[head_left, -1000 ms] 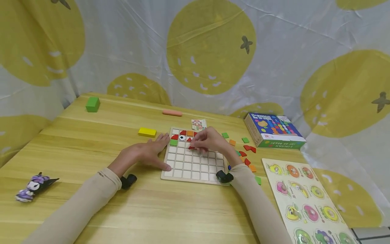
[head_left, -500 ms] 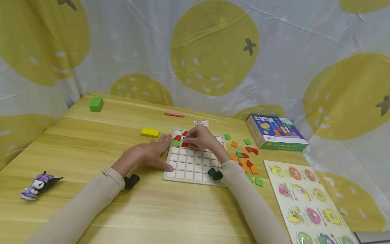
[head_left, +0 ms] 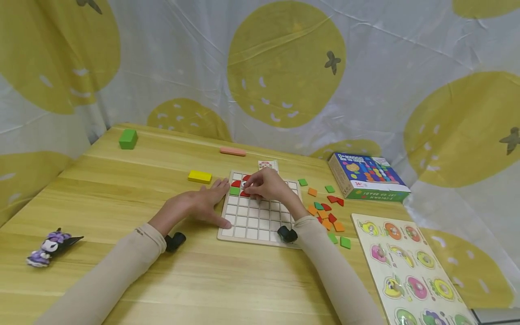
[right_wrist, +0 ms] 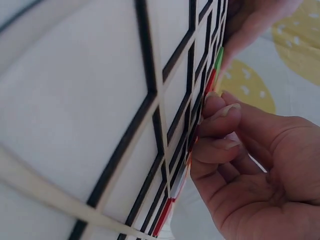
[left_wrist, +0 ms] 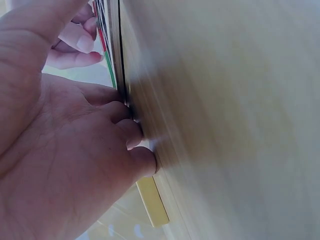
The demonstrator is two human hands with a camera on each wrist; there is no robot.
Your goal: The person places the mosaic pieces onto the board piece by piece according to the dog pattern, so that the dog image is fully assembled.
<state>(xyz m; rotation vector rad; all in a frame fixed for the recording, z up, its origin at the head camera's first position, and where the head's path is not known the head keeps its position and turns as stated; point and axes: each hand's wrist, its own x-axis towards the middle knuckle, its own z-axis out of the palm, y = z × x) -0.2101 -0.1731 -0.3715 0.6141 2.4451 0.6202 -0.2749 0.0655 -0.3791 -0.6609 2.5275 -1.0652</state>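
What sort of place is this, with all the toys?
Probably a play corner, though I can't be sure: the wooden table holds a gridded board, small coloured tiles and a fruit puzzle, with a yellow-patterned curtain behind.

Green block (head_left: 128, 139), purple figurine (head_left: 50, 246), printed box (head_left: 367, 176) — pink bar (head_left: 233, 151), material unclear

The right hand's grip (head_left: 269, 184) hides part of the gridded board (head_left: 241, 222) at its twelve o'clock; the fruit puzzle (head_left: 366, 242), at four o'clock, is cropped below.
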